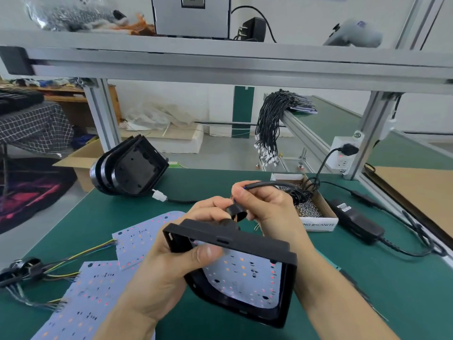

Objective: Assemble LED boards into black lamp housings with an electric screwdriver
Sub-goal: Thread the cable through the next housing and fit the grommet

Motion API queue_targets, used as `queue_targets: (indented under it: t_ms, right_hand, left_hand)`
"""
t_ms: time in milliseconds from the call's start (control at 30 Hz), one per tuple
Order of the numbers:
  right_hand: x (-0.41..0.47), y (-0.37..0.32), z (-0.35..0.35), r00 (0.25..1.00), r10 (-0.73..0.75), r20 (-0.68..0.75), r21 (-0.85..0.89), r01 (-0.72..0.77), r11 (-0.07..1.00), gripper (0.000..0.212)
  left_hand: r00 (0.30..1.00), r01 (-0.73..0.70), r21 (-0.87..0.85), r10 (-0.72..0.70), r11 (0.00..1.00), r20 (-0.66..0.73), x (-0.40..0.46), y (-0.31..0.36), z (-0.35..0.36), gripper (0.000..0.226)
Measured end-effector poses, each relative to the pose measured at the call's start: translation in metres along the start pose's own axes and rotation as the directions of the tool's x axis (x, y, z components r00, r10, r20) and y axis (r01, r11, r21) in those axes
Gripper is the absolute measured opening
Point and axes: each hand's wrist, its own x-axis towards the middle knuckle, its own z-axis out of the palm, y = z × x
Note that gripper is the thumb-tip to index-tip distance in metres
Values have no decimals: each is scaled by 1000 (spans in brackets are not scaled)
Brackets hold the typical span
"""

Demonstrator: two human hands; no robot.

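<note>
Green bench: left hand grips housing, right hand pinches cable; box reads "BALANCER"

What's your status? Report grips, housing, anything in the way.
Left hand grip on housing, board seated inside. Right hand pinching black cable at housing's back. Nothing blocking; screwdriver not seen.

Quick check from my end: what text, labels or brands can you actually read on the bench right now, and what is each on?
"...NG BALANCER": front flap of the white screw box, first letters cut off by the right hand.
Label on the black power adapter: too small to read.
Printing on the LED boards: blurred, unreadable.
</note>
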Motion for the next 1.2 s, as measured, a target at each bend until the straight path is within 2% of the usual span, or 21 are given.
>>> queue_targets:
  t_ms: [67, 167, 300, 367, 433, 500, 600, 733, 900, 1033, 1200]
  right_hand:
    - [-3, 2, 3, 999, -23, -28, -20, 23, 1000, 14]
    - [-5, 4, 8, 992, -73, -106, 39, 77, 996, 16]
    - [-3, 2, 9, 989, -128, -73, 54, 132, 990, 14]
    - [-1, 2, 9, 992, -99, -76, 53, 103, 993, 15]
    - [3, 4, 7, 992, -7, -122, 74, 16, 997, 16]
    - [6, 5, 5, 986, 65, -156, 119, -47, 992, 16]
    - [6, 5, 8, 995, 52, -87, 111, -42, 993, 14]
    - [5, 4, 9, 992, 124, -38, 197, -114, 974, 16]
    - [5, 6, 13, 992, 82, -99, 262, -53, 964, 4]
    - [4, 12, 14, 989, 29, -146, 235, 6, 972, 19]
    - [13, 9, 14, 990, 67, -122, 341, -21, 940, 14]
  left_hand:
    - [1000, 15, -3, -15, 1000, -9, 0, 0, 1, 45]
    - [999, 34, -37, -33, 999, 32, 2, 0, 2, 43]
    - [994, 47, -105, -36, 993, 106, 5, -1, 0, 38]
    - [998, 12, -47, -9, 999, 70, 5, -3, 0, 37]
    - [1000, -1, -4, 1, 1000, -4, 5, -5, 1, 39]
    - [999, 20, -37, -22, 999, -48, 4, -8, 0, 39]
    - [999, 44, -77, -43, 996, 20, 6, -9, 2, 35]
    - [997, 81, -102, -79, 991, 22, 13, -2, 4, 55]
    - [998, 57, -42, -56, 997, 33, 16, 4, 1, 49]
    - [991, 52, -12, -50, 999, 127, 15, 9, -4, 38]
    - [998, 30, 71, -34, 997, 54, 13, 4, -8, 33]
